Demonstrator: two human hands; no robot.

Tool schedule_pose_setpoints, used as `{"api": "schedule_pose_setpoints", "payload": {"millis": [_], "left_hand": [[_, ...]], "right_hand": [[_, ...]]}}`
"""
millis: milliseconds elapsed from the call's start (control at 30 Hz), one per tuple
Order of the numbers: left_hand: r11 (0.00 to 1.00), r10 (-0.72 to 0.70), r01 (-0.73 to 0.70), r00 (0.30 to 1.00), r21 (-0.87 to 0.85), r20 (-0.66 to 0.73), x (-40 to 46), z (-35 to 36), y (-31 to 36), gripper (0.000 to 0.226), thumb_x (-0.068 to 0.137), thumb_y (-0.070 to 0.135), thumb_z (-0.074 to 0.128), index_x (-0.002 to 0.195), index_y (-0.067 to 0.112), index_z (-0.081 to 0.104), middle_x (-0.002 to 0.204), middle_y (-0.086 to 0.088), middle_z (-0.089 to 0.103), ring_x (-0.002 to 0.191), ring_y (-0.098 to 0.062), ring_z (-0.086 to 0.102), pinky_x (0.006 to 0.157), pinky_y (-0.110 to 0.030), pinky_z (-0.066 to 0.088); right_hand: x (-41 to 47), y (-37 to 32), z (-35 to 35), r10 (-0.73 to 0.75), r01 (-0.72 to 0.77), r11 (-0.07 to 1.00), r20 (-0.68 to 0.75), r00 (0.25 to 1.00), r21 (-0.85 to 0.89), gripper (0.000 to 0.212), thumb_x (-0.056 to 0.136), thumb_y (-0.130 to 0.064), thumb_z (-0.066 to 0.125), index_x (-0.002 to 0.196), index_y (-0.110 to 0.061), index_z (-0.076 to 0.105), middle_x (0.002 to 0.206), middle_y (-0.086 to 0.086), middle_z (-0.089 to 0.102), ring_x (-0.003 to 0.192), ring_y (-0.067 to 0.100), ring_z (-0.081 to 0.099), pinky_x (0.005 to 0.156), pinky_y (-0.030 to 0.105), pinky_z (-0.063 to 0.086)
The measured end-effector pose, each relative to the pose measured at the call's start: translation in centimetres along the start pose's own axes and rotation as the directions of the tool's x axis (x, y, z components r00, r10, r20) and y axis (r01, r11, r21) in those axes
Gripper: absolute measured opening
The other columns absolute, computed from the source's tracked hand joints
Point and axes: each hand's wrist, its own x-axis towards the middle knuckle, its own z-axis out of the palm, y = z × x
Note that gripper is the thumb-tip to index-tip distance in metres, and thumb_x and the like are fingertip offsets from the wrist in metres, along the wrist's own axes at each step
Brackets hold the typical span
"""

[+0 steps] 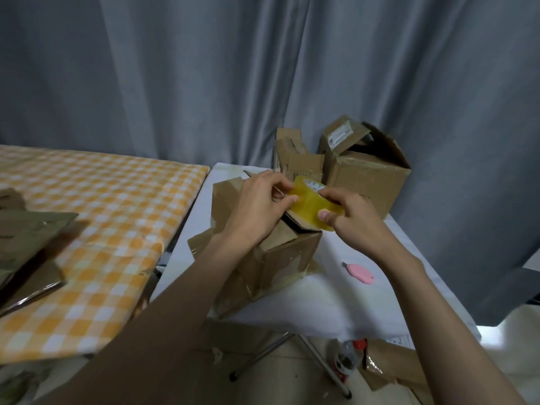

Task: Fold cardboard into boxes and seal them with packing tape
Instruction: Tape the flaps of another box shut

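Note:
A worn cardboard box (pixel 280 258) stands on the small white table (pixel 336 299), its top flaps partly folded, with old tape on its sides. Over its top I hold a yellowish roll of packing tape (pixel 309 206). My right hand (pixel 347 217) grips the roll with thumb and fingers curled round it. My left hand (pixel 260 206) rests on the box's top flaps and pinches the roll's left side, where the tape end seems to lie; the end itself is too small to see.
A pink utility cutter (pixel 361 273) lies on the white table to the right. Two opened cardboard boxes (pixel 365 171) stand at the back against the grey curtain. A checkered table (pixel 117 206) on the left bears flattened cardboard (pixel 26 241). Cardboard scraps and a bottle (pixel 347 358) lie on the floor.

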Motion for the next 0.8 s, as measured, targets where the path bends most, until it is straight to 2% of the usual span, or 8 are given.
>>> {"api": "schedule_pose_setpoints", "payload": {"millis": [100, 233, 333, 433, 567, 667, 733, 800], "left_hand": [[0.996, -0.073, 0.073, 0.997, -0.058, 0.0, -0.2, 0.2, 0.3, 0.007, 0.081, 0.021, 0.08, 0.086, 0.021, 0.075, 0.077, 0.019, 0.064, 0.076, 0.01, 0.059, 0.066, -0.001, 0.039], [0.977, -0.165, 0.167, 0.986, -0.135, 0.025, -0.1, -0.2, 0.4, 0.007, 0.084, 0.02, 0.078, 0.082, 0.024, 0.073, 0.077, 0.016, 0.066, 0.074, 0.0, 0.06, 0.065, -0.004, 0.042], [0.976, -0.186, 0.192, 0.98, -0.1, 0.073, 0.3, -0.3, 0.3, 0.005, 0.092, 0.021, 0.068, 0.088, 0.023, 0.067, 0.082, 0.014, 0.063, 0.076, 0.0, 0.056, 0.064, -0.002, 0.039], [0.975, -0.202, 0.213, 0.967, -0.064, 0.153, 0.6, -0.2, 0.2, 0.007, 0.1, 0.022, 0.056, 0.094, 0.023, 0.06, 0.087, 0.013, 0.06, 0.079, 0.0, 0.053, 0.062, -0.008, 0.037], [0.955, -0.236, 0.264, 0.953, -0.133, 0.19, 1.2, -1.3, -0.3, 0.017, 0.104, 0.021, 0.047, 0.09, 0.024, 0.056, 0.085, 0.01, 0.059, 0.08, -0.007, 0.054, 0.073, -0.021, 0.044], [0.957, -0.244, 0.273, 0.943, -0.103, 0.226, 1.3, -1.9, -0.4, 0.019, 0.105, 0.023, 0.044, 0.09, 0.024, 0.056, 0.088, 0.006, 0.063, 0.08, -0.008, 0.057, 0.073, -0.027, 0.045], [0.948, -0.256, 0.294, 0.934, -0.126, 0.251, 1.6, -1.9, -0.5, 0.02, 0.106, 0.022, 0.041, 0.09, 0.021, 0.054, 0.095, -0.001, 0.068, 0.084, -0.01, 0.065, 0.076, -0.028, 0.047], [0.918, -0.285, 0.343, 0.919, -0.196, 0.272, 1.9, -2.2, -0.6, 0.021, 0.106, 0.02, 0.039, 0.089, 0.018, 0.052, 0.101, -0.009, 0.07, 0.088, -0.019, 0.072, 0.083, -0.034, 0.052]], "right_hand": [[-0.1, -0.1, 0.0, 0.014, -0.014, 1.0, 0.006, 1.0, -0.014, 0.037, 0.096, -0.015, 0.061, 0.133, -0.017, 0.061, 0.126, 0.005, 0.062, 0.114, 0.022, 0.05, 0.087, 0.03, 0.033], [-0.3, -0.6, 0.0, 0.034, -0.033, 0.999, 0.023, 0.999, -0.029, 0.041, 0.097, -0.019, 0.061, 0.138, -0.02, 0.057, 0.137, 0.006, 0.057, 0.124, 0.024, 0.047, 0.091, 0.03, 0.032], [-0.3, -1.2, -0.2, 0.04, -0.038, 0.997, 0.029, 0.999, -0.06, 0.043, 0.098, -0.023, 0.059, 0.14, -0.023, 0.055, 0.138, 0.007, 0.056, 0.126, 0.026, 0.047, 0.096, 0.033, 0.035], [-0.2, -2.0, -0.6, 0.031, -0.029, 0.996, 0.019, 0.999, -0.079, 0.037, 0.098, -0.029, 0.059, 0.134, -0.023, 0.06, 0.127, 0.006, 0.063, 0.118, 0.028, 0.053, 0.097, 0.039, 0.041], [-0.2, -2.7, -1.3, 0.005, -0.012, 0.994, -0.061, 0.998, -0.105, 0.024, 0.097, -0.043, 0.058, 0.103, -0.023, 0.069, 0.091, 0.002, 0.067, 0.091, 0.026, 0.059, 0.082, 0.038, 0.041], [-0.2, -3.1, -1.9, 0.027, -0.041, 0.997, -0.205, 0.978, -0.065, 0.042, 0.09, -0.056, 0.06, 0.08, -0.016, 0.067, 0.074, 0.003, 0.063, 0.078, 0.025, 0.058, 0.075, 0.037, 0.038], [0.0, -3.7, -2.0, 0.046, -0.056, 0.998, -0.233, 0.971, -0.035, 0.055, 0.088, -0.063, 0.058, 0.079, -0.01, 0.069, 0.073, 0.008, 0.065, 0.075, 0.026, 0.06, 0.072, 0.039, 0.043], [0.1, -4.6, -1.9, 0.069, -0.061, 0.997, -0.225, 0.972, 0.041, 0.058, 0.086, -0.065, 0.059, 0.079, -0.009, 0.07, 0.075, 0.009, 0.066, 0.074, 0.023, 0.06, 0.068, 0.036, 0.044]]}}
